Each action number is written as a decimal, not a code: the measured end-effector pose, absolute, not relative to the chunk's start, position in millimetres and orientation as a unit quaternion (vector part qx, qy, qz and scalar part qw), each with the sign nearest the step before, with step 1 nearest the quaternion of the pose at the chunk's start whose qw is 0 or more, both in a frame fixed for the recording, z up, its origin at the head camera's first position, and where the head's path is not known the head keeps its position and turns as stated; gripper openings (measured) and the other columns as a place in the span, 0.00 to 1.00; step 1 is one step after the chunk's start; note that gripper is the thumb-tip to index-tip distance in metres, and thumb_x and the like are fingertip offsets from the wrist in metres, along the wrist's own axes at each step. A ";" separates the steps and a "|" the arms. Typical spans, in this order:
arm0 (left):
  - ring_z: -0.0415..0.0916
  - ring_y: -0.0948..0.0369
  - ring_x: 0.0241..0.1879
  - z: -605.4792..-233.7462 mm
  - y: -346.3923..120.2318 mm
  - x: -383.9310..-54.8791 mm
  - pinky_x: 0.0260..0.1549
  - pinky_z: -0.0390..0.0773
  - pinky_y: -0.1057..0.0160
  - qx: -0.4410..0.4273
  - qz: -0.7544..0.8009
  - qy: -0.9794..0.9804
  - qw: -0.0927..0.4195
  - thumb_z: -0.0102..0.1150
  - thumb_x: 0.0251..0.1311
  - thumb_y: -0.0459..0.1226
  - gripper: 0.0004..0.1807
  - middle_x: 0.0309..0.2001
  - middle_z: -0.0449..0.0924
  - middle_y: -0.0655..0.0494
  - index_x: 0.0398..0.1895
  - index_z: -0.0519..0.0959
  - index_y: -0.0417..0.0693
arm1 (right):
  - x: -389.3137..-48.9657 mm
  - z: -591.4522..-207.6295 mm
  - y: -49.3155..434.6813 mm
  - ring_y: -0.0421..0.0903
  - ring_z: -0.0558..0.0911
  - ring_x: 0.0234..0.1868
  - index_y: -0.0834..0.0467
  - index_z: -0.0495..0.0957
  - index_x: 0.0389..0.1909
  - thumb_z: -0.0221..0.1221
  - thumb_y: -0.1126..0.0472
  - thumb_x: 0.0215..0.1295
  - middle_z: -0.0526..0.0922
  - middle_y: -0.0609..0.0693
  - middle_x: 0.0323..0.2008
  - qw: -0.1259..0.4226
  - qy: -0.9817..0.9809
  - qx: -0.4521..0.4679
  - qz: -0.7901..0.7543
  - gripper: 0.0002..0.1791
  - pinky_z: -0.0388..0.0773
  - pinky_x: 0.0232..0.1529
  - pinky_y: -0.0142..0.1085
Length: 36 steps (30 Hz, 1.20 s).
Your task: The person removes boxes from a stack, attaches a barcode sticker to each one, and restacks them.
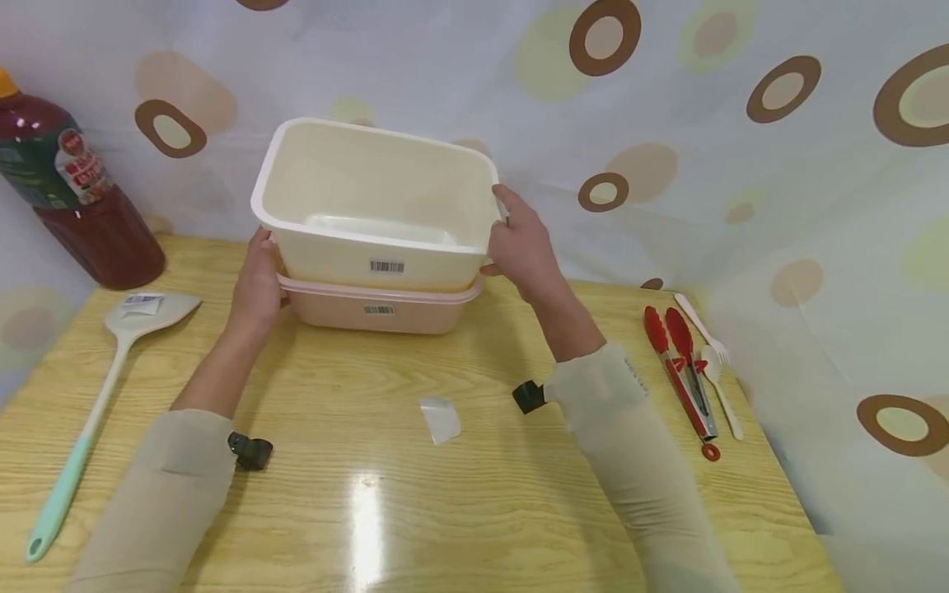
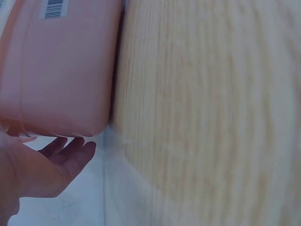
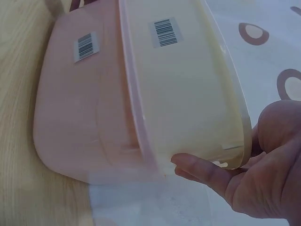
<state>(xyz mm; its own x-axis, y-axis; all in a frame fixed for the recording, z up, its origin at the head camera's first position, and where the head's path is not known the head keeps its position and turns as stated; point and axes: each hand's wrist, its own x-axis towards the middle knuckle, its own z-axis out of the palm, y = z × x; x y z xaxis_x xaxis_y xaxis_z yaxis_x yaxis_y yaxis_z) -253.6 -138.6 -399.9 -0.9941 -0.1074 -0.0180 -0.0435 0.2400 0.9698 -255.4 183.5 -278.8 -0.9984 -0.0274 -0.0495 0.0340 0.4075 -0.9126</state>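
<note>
A cream plastic basin [image 1: 326, 255] sits tilted inside a pink basin [image 1: 334, 309], its right end raised higher. Both carry barcode stickers on their front walls. My right hand [image 1: 522, 247] grips the cream basin's right end, fingers and thumb around the rim there; the right wrist view shows this hand [image 3: 263, 174] close up. At the opposite end, my left hand [image 1: 255, 284] holds the pink basin by its rim, with the thumb up beside the cream wall. In the left wrist view its fingers [image 2: 77, 157] bend under the pink rim against the end wall.
On the left lie a spatula with a mint handle [image 1: 74, 461] and a dark red bottle [image 1: 104, 231]. To the right are red-tipped tongs [image 1: 685, 383], a white fork [image 1: 700, 325] and a white spoon [image 1: 722, 387]. A paper scrap [image 1: 441, 418] lies mid-table; a patterned sheet [image 1: 519, 107] hangs behind.
</note>
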 end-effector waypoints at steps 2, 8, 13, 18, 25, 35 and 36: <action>0.64 0.48 0.62 -400.5 -138.7 -253.2 0.45 0.71 0.52 0.051 -0.609 -0.791 0.030 0.13 0.76 0.58 0.33 0.76 0.59 0.45 0.82 0.46 0.71 | -255.1 -282.5 181.7 0.58 0.79 0.59 0.47 0.53 0.81 0.38 0.67 0.71 0.71 0.62 0.68 0.027 0.849 0.004 -0.528 0.36 0.87 0.43 0.51; 0.67 0.59 0.46 -397.4 -138.5 -253.2 0.37 0.75 0.57 0.066 -0.587 -0.806 0.034 0.15 0.75 0.63 0.36 0.67 0.66 0.42 0.80 0.53 0.62 | -252.0 -291.4 176.8 0.45 0.74 0.25 0.49 0.58 0.79 0.38 0.68 0.70 0.82 0.55 0.40 -0.009 0.894 -0.005 -0.449 0.36 0.79 0.29 0.34; 0.67 0.62 0.42 -394.5 -138.0 -252.9 0.36 0.77 0.62 0.082 -0.586 -0.805 0.030 0.16 0.76 0.61 0.35 0.65 0.68 0.42 0.79 0.54 0.62 | -248.5 -295.9 172.3 0.41 0.56 0.18 0.50 0.60 0.78 0.38 0.69 0.69 0.79 0.53 0.26 -0.035 0.924 -0.015 -0.380 0.36 0.63 0.25 0.34; 0.71 0.53 0.54 -392.1 -138.9 -252.7 0.41 0.80 0.58 0.090 -0.590 -0.802 0.014 0.15 0.75 0.63 0.36 0.73 0.64 0.42 0.81 0.50 0.66 | -246.3 -308.1 172.1 0.43 0.58 0.19 0.49 0.59 0.79 0.39 0.66 0.70 0.76 0.51 0.24 -0.015 0.930 -0.002 -0.367 0.35 0.65 0.26 0.36; 0.67 0.50 0.64 -387.9 -138.6 -253.2 0.46 0.79 0.53 0.078 -0.616 -0.784 0.015 0.13 0.71 0.68 0.36 0.76 0.60 0.47 0.80 0.48 0.77 | -244.1 -323.6 172.2 0.40 0.55 0.13 0.50 0.55 0.80 0.37 0.61 0.75 0.63 0.45 0.16 -0.023 0.939 -0.012 -0.342 0.32 0.61 0.19 0.34; 0.61 0.47 0.70 -391.6 -142.2 -251.9 0.61 0.70 0.37 0.061 -0.653 -0.754 -0.031 0.14 0.71 0.69 0.37 0.78 0.55 0.46 0.81 0.46 0.77 | -246.2 -333.0 171.1 0.41 0.55 0.15 0.52 0.46 0.82 0.34 0.57 0.79 0.65 0.48 0.16 -0.009 0.938 -0.010 -0.346 0.32 0.62 0.24 0.38; 0.59 0.45 0.72 -391.9 -143.6 -251.3 0.64 0.67 0.34 0.056 -0.661 -0.747 -0.042 0.12 0.71 0.69 0.38 0.78 0.54 0.46 0.81 0.46 0.76 | -246.2 -333.9 171.3 0.42 0.55 0.15 0.51 0.45 0.82 0.34 0.56 0.79 0.65 0.49 0.17 -0.005 0.935 -0.010 -0.354 0.32 0.63 0.25 0.39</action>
<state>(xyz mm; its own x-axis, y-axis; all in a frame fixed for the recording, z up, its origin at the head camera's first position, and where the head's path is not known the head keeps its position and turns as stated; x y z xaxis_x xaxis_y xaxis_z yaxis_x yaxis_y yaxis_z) -251.3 -143.6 -391.9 -0.9902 -0.0285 -0.1365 -0.1389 0.1204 0.9830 -246.2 171.3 -333.9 -0.9998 -0.0145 0.0160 -0.0214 0.7488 -0.6625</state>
